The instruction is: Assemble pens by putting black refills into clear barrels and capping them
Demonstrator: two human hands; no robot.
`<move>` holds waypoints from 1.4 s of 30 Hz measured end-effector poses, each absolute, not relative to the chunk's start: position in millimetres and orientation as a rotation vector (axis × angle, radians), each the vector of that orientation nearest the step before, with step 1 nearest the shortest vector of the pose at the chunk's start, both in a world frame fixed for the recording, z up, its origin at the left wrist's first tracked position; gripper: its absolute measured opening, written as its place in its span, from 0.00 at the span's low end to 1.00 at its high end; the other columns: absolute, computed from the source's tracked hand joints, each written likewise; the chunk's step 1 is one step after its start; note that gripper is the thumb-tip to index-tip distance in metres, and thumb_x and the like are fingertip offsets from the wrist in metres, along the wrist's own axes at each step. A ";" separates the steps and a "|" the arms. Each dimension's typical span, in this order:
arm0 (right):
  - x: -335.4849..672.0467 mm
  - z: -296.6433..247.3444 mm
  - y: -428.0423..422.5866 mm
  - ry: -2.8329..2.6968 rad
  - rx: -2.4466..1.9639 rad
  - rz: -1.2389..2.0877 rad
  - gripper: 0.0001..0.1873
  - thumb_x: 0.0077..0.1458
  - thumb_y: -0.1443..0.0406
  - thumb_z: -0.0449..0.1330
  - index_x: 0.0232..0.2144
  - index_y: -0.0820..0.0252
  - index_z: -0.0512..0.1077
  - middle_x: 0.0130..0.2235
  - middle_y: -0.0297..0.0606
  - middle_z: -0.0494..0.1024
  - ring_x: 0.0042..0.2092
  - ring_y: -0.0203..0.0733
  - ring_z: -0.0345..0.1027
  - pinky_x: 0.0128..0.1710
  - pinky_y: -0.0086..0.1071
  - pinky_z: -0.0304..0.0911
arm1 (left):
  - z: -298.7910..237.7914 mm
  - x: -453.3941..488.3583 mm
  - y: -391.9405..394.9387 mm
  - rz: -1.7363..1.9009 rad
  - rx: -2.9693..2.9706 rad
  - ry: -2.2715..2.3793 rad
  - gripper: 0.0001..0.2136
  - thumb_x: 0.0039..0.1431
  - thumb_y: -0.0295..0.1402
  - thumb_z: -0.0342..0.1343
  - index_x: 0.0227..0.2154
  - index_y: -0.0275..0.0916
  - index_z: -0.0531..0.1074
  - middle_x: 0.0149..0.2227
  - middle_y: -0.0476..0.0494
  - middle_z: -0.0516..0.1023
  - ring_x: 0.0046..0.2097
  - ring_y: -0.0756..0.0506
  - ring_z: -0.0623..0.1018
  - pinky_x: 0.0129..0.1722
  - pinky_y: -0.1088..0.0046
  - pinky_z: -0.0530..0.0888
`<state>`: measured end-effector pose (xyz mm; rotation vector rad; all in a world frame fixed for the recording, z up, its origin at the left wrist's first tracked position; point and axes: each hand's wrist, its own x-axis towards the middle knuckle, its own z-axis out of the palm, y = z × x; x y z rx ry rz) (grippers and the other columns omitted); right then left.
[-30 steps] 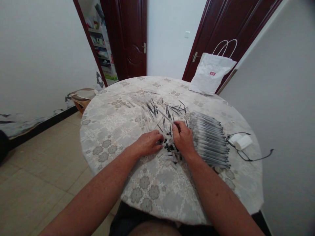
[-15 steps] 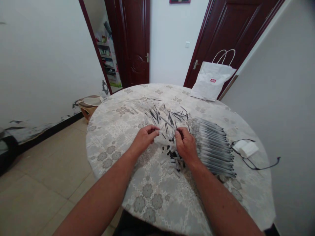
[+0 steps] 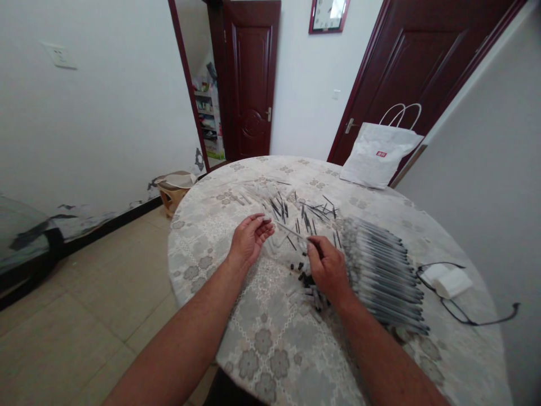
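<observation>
In my right hand [image 3: 327, 268], a slim pen [image 3: 291, 230] is pinched near its lower end and slants up toward my left hand [image 3: 250, 239]. The left thumb and forefinger close on a small translucent piece [image 3: 267, 218], too small to name surely, close to the pen's far tip. Its other fingers are loosely curled. Beyond the hands lie scattered dark refills [image 3: 279, 207]. Small black plugs [image 3: 301, 276] and short clear caps [image 3: 310, 296] lie beside and partly under my right hand. A row of assembled pens [image 3: 386, 270] is stacked to its right.
A patterned cloth covers the round table [image 3: 203, 242]. Eyeglasses [image 3: 469, 324] and folded white tissue [image 3: 448, 281] lie at the right. A white paper bag [image 3: 378, 155] stands at the back right. A stool [image 3: 175, 189] is on the floor at the left.
The view has shifted, so the table sits lower and further right. My left hand has turned, its palm showing more, and its pinched piece now lines up with the pen's tip.
</observation>
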<state>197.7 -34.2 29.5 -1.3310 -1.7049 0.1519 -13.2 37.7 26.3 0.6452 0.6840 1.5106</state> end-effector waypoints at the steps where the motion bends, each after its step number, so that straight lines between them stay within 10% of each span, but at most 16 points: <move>1: 198.0 29.2 -33.7 -1.705 -1.336 0.146 0.13 0.64 0.61 0.52 0.44 0.58 0.75 0.39 0.41 0.81 0.40 0.44 0.75 0.44 0.34 0.66 | 26.5 -12.7 37.3 1.514 0.660 0.688 0.13 0.52 0.31 0.65 0.41 0.35 0.74 0.36 0.41 0.80 0.34 0.48 0.80 0.38 0.68 0.79; 36: 198.6 25.0 -29.8 -1.782 -1.356 0.213 0.14 0.65 0.59 0.51 0.43 0.57 0.74 0.39 0.42 0.81 0.41 0.46 0.75 0.44 0.35 0.65 | 30.1 -2.3 25.2 1.154 0.876 0.769 0.13 0.53 0.31 0.66 0.40 0.34 0.73 0.40 0.34 0.82 0.37 0.45 0.82 0.38 0.68 0.79; 42: 192.5 23.2 -26.9 -1.424 -1.363 0.580 0.15 0.63 0.55 0.53 0.44 0.58 0.68 0.32 0.38 0.80 0.28 0.40 0.71 0.29 0.31 0.65 | 28.8 -1.0 23.9 1.065 0.833 0.695 0.13 0.51 0.33 0.68 0.36 0.35 0.72 0.44 0.31 0.81 0.41 0.42 0.82 0.40 0.66 0.79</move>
